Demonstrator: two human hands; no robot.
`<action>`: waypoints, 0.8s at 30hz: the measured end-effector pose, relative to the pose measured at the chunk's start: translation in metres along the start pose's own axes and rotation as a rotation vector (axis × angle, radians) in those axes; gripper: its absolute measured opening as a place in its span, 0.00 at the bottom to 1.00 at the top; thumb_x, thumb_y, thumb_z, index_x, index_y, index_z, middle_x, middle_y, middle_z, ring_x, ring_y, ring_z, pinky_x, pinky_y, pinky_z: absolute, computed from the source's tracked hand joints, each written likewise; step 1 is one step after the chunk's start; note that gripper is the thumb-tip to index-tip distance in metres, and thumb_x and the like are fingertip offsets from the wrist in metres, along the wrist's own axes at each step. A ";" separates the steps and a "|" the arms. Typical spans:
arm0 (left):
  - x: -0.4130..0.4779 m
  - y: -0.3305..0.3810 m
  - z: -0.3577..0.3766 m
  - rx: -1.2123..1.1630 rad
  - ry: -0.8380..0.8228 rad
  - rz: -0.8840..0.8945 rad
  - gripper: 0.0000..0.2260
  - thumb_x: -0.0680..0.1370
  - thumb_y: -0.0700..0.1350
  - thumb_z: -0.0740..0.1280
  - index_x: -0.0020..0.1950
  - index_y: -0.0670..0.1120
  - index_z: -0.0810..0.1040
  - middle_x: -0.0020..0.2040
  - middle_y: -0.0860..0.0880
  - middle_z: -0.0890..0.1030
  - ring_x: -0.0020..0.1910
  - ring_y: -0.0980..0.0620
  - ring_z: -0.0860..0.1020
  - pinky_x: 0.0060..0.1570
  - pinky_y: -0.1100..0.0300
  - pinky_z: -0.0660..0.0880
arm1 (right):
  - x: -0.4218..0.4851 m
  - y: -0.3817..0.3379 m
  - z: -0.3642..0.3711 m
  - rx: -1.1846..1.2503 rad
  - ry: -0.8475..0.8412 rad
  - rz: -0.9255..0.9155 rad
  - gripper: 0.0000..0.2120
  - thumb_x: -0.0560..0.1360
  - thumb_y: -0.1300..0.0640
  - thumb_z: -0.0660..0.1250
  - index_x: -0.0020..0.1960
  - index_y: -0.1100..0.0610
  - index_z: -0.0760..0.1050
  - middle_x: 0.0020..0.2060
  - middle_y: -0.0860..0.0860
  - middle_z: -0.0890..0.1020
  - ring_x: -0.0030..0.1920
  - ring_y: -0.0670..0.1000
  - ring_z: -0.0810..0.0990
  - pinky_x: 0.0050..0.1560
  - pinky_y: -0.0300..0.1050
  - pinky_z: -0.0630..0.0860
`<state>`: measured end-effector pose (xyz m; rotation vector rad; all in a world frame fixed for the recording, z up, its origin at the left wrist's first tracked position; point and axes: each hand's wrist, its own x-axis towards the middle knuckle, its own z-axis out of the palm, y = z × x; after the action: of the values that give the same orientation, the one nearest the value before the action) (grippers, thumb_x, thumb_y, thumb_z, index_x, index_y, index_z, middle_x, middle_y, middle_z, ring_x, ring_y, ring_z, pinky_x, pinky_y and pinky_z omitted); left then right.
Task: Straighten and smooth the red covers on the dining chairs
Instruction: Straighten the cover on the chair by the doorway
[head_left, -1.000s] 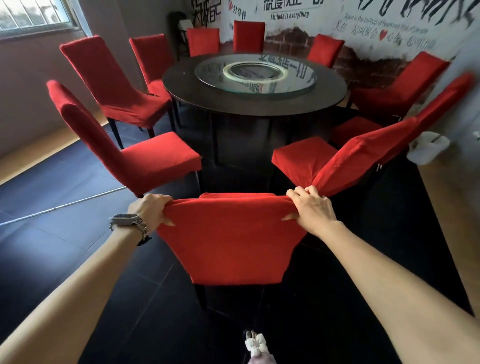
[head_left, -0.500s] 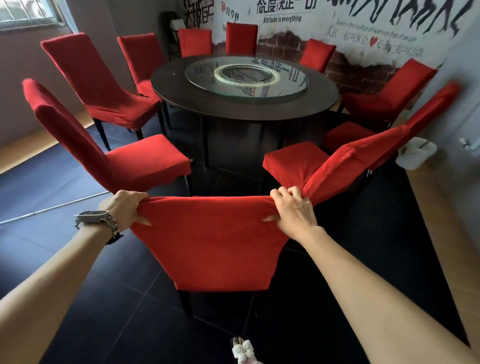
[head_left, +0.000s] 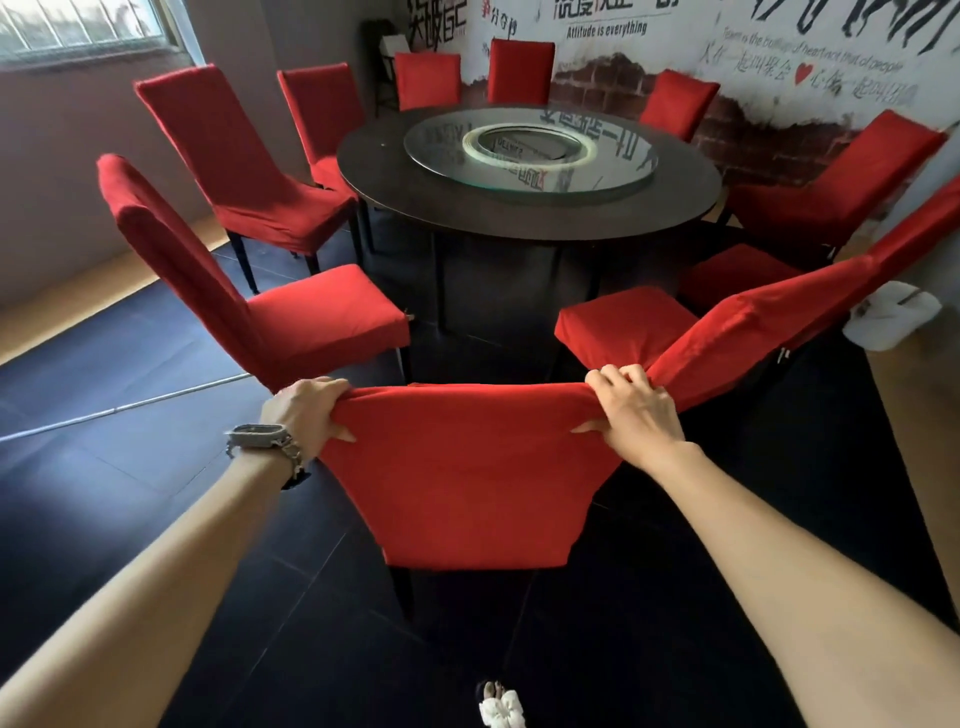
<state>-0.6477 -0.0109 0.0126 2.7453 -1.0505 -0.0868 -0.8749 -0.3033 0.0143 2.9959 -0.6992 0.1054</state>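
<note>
The cover (head_left: 467, 478) in hand dresses the chair on the near side of the table (head_left: 395, 171), its back turned away from the table. The left hand (head_left: 306, 410) is clamped on the cover's top left corner, fingers curled over the edge and thumb on the back panel. The right hand (head_left: 636, 410) is clamped on the top right corner in the same way, with cloth bunched under the knuckles. Between them the top edge runs taut and the back panel looks nearly smooth, with only faint pull lines at the corners. I judge this chair close to finished at the back; its seat is hidden behind the backrest, so that part cannot be judged.

Round the table the rest is mixed. The right chair (head_left: 753, 332), next along the table's near right, shows creases and a slack fold on its back. The left chair (head_left: 171, 249), at the table's near left, ripples along its back edge. The far-side chairs look tidy but are too small to be sure of. So most of the round probably remains.

As for containers, a white bin (head_left: 891, 314) stands on the floor beyond the table's right side; its contents cannot be made out. A glass turntable (head_left: 530, 156) sits at the table's middle.
</note>
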 end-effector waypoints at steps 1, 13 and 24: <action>0.007 -0.001 -0.003 0.000 0.000 -0.013 0.24 0.65 0.50 0.78 0.58 0.46 0.78 0.53 0.47 0.80 0.55 0.44 0.77 0.45 0.54 0.73 | 0.006 -0.001 -0.002 0.012 0.014 0.000 0.26 0.74 0.40 0.66 0.65 0.53 0.65 0.59 0.47 0.71 0.64 0.53 0.66 0.54 0.52 0.73; 0.056 -0.053 -0.018 0.002 0.022 -0.133 0.27 0.64 0.42 0.79 0.62 0.42 0.77 0.55 0.42 0.79 0.55 0.39 0.77 0.49 0.50 0.72 | 0.032 -0.057 0.019 0.032 0.257 -0.123 0.25 0.62 0.45 0.79 0.50 0.59 0.78 0.45 0.53 0.80 0.46 0.58 0.79 0.36 0.51 0.77; 0.074 -0.057 -0.021 -0.014 0.086 -0.057 0.23 0.65 0.44 0.79 0.58 0.43 0.79 0.52 0.43 0.79 0.52 0.37 0.78 0.46 0.48 0.72 | 0.050 -0.048 0.014 0.046 0.366 -0.145 0.25 0.63 0.42 0.77 0.49 0.59 0.78 0.44 0.52 0.80 0.45 0.56 0.78 0.33 0.49 0.76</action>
<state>-0.5529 -0.0149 0.0224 2.7399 -0.9454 0.0151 -0.8085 -0.2835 0.0022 2.9325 -0.4441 0.6489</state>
